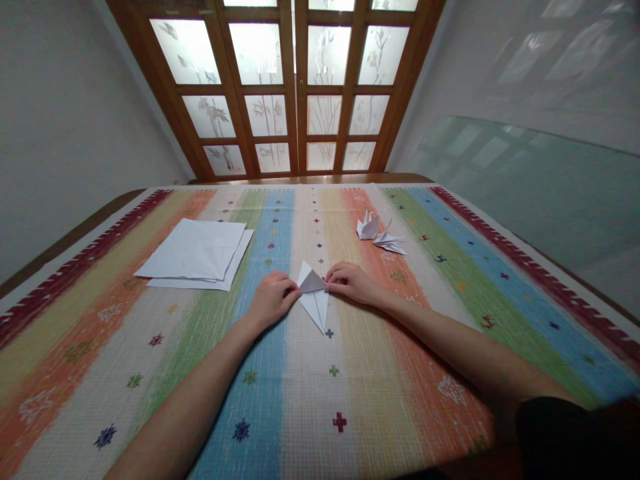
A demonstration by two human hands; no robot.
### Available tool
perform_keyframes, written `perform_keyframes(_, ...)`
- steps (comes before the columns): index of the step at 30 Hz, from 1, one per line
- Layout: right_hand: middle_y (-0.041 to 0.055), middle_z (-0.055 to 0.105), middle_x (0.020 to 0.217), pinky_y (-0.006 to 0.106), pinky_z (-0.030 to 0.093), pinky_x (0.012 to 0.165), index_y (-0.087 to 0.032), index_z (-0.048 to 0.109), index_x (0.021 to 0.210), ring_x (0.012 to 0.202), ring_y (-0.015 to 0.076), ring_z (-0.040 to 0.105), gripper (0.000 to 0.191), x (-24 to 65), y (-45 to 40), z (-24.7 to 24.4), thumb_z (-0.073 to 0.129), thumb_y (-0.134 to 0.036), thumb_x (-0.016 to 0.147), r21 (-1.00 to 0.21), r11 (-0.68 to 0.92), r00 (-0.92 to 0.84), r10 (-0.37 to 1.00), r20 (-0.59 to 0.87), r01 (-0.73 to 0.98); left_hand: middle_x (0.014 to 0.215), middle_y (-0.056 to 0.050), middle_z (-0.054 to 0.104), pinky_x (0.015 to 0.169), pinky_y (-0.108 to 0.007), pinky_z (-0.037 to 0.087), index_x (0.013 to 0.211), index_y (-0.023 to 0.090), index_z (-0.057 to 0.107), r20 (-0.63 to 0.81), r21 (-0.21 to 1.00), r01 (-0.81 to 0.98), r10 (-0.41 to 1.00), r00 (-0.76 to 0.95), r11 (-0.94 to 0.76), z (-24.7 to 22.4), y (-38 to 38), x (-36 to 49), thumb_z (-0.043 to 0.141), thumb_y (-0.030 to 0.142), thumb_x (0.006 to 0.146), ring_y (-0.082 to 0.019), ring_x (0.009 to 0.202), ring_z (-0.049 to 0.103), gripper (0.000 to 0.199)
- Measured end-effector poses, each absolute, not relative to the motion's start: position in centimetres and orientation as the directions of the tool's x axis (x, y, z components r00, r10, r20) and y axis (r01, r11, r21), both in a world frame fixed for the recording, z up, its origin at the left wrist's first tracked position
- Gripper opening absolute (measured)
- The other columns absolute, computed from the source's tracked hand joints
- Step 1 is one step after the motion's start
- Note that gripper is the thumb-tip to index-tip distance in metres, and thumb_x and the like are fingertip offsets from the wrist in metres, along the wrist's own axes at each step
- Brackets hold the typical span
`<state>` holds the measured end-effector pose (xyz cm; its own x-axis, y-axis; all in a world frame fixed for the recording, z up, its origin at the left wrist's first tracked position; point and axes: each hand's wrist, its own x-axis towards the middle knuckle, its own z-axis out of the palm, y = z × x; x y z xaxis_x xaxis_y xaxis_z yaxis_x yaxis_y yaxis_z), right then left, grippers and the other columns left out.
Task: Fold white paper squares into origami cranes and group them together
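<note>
A small piece of white folded paper (314, 303) is at the middle of the table, its long point turned toward me and a triangular flap raised at its far end. My left hand (274, 295) pinches its left corner between thumb and fingers. On the opposite side, my right hand (353, 283) has its thumb and fingertips closed on the right corner. Both forearms rest low over the cloth.
A stack of white paper sheets (195, 250) lies at the left. Two folded paper cranes, one farther back (369, 227) and one nearer (390, 240), sit at the right. Under everything is a striped tablecloth (320, 400). Beyond the table stand wooden glass-paned doors (295, 133).
</note>
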<state>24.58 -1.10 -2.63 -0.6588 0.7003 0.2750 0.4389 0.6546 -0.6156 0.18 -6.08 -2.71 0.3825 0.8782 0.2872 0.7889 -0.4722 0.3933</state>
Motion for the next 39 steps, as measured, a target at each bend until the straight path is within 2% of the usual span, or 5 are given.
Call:
perform_keyframes(15, 0.0070, 0.065, 0.091, 0.033, 0.032, 0.077, -0.015, 0.067, 0.075, 0.089, 0.0203, 0.057, 0.020, 21.9, -2.2, -2.0, 0.064, -0.029, 0.088, -0.371, 0.483, -0.461, 0.874, 0.151, 0.793, 0.093, -0.009, 0.067, 0.083, -0.041, 0.041, 0.080, 0.018, 0.065, 0.125, 0.248, 0.953, 0.981, 0.146, -0.173, -1.6, -6.6, 2.6, 0.054, 0.029, 0.087, -0.027, 0.096, 0.058, 0.017)
perform_keyframes(20, 0.0068, 0.064, 0.090, 0.034, 0.030, 0.078, -0.017, 0.064, 0.076, 0.091, 0.0219, 0.055, 0.023, 22.0, -2.5, -2.5, 0.063, -0.035, 0.090, -0.353, 0.477, -0.442, 0.879, 0.181, 0.805, 0.147, -0.011, 0.045, 0.107, -0.055, 0.028, 0.129, 0.024, 0.054, 0.266, 0.191, 0.892, 0.897, 0.354, -0.409, -2.9, -6.3, 2.2, 0.053, 0.017, 0.086, -0.033, 0.136, 0.037, 0.044)
perform_keyframes(24, 0.0074, 0.063, 0.087, 0.035, 0.029, 0.078, -0.018, 0.063, 0.076, 0.089, 0.0229, 0.053, 0.030, 22.5, -2.5, -2.8, 0.057, -0.043, 0.092, -0.312, 0.491, -0.427, 0.868, 0.254, 0.813, 0.149, -0.004, 0.046, 0.112, -0.058, 0.022, 0.137, 0.030, 0.048, 0.106, 0.156, 0.782, 0.798, 0.593, -0.603, -3.3, -5.8, 1.7, 0.040, 0.012, 0.092, -0.028, 0.142, 0.032, 0.050)
perform_keyframes(30, 0.0083, 0.064, 0.089, 0.035, 0.032, 0.077, -0.018, 0.063, 0.078, 0.089, 0.0238, 0.054, 0.027, 23.7, -2.4, -2.7, 0.062, -0.042, 0.089, -0.323, 0.473, -0.415, 0.879, 0.233, 0.820, 0.153, -0.009, 0.040, 0.115, -0.054, 0.020, 0.146, 0.023, 0.038, 0.016, 0.151, 0.768, 0.778, 0.628, -0.622, -2.6, -6.3, 1.0, 0.038, 0.031, 0.098, -0.027, 0.144, 0.030, 0.049)
perform_keyframes(39, 0.0091, 0.065, 0.121, 0.040, 0.040, 0.095, -0.022, 0.066, 0.112, 0.113, 0.0230, 0.055, 0.029, 25.4, -1.5, -2.9, 0.051, -0.014, 0.088, -0.240, 0.890, -0.806, 0.454, 0.379, 0.388, 0.156, -0.014, 0.030, 0.117, -0.053, 0.011, 0.151, 0.020, 0.027, -0.007, 0.150, 0.764, 0.772, 0.636, -0.628, -2.5, -6.7, 0.9, 0.038, 0.061, 0.093, -0.029, 0.146, 0.025, 0.073)
